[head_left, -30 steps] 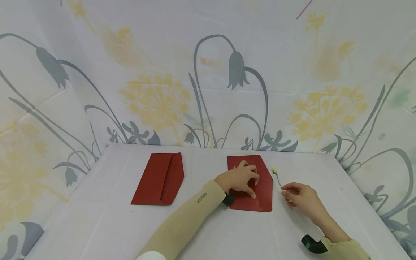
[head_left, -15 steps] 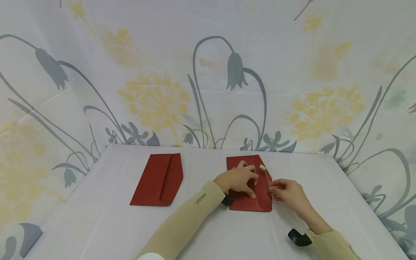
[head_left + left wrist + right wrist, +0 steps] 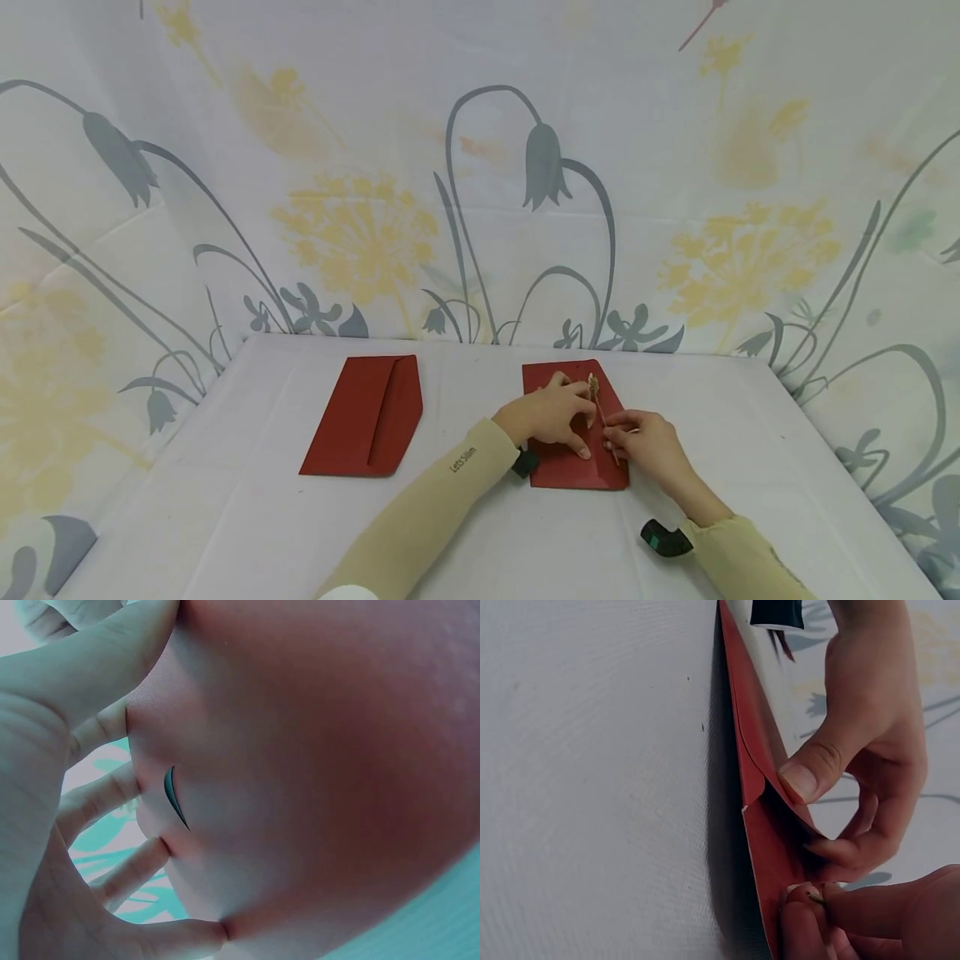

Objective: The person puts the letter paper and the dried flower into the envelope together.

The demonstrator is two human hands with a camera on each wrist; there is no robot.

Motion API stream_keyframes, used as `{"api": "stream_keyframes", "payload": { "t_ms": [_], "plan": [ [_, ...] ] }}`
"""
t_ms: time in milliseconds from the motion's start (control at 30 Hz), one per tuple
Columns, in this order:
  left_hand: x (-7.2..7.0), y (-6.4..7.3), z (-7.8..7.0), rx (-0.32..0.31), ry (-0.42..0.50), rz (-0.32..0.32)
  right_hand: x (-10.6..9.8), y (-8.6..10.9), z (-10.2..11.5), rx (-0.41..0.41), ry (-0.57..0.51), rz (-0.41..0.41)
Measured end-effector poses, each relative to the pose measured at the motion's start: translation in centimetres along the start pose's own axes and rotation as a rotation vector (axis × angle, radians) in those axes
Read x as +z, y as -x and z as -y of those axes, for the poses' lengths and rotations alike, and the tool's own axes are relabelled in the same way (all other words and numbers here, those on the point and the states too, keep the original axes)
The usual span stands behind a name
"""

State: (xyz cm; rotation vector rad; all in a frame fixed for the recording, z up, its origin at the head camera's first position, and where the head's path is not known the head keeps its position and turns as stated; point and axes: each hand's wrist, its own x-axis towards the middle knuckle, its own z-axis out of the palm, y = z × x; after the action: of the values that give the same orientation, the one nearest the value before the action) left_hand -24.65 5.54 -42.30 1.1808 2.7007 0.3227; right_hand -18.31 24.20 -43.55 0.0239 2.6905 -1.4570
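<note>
My left hand (image 3: 555, 410) rests with spread, bent fingers on a red envelope (image 3: 573, 475), its flap to the right. In the left wrist view several fingertips press on the envelope's red paper (image 3: 315, 787). Seen from the right wrist, the left thumb (image 3: 801, 781) bears on the front panel, which stands lifted along the envelope's mouth. Pinched between thumb and fingers of my right hand (image 3: 645, 437) is the thin stem of a small dried flower (image 3: 593, 386). Its pale head lies over the envelope near my left fingers; the stem's cut end (image 3: 815, 898) pokes from the right fingertips.
A second red envelope (image 3: 360, 417) lies at the left of the white-covered table (image 3: 247, 517), its flap folded out to the right. Behind the table hangs a flower-printed cloth (image 3: 480, 183). Dark devices, including one at the right wrist (image 3: 665, 539), sit on both wrists.
My right hand has carried the flower leftward, from beside the envelope to over its right part near my left fingers. The left hand has stayed in place on the envelope.
</note>
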Motion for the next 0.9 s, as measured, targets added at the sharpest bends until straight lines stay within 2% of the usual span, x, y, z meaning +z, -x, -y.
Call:
{"api": "stream_keyframes", "payload": {
  "t_ms": [200, 367, 700, 900],
  "plan": [
    [-0.06, 0.06, 0.16, -0.001, 0.035, -0.004, 0.49, -0.03, 0.12, 0.033, -0.018, 0.004],
    [-0.2, 0.08, 0.32, 0.018, 0.06, -0.022, 0.6, -0.04, 0.18, 0.039, 0.01, 0.004],
    [-0.37, 0.24, 0.31, 0.014, 0.087, -0.048, 0.77, -0.38, 0.64, -0.002, 0.16, -0.003],
    [-0.54, 0.41, 0.39, 0.018, 0.083, -0.047, 0.98, -0.52, 0.65, -0.026, 0.181, -0.01]
  ]
}}
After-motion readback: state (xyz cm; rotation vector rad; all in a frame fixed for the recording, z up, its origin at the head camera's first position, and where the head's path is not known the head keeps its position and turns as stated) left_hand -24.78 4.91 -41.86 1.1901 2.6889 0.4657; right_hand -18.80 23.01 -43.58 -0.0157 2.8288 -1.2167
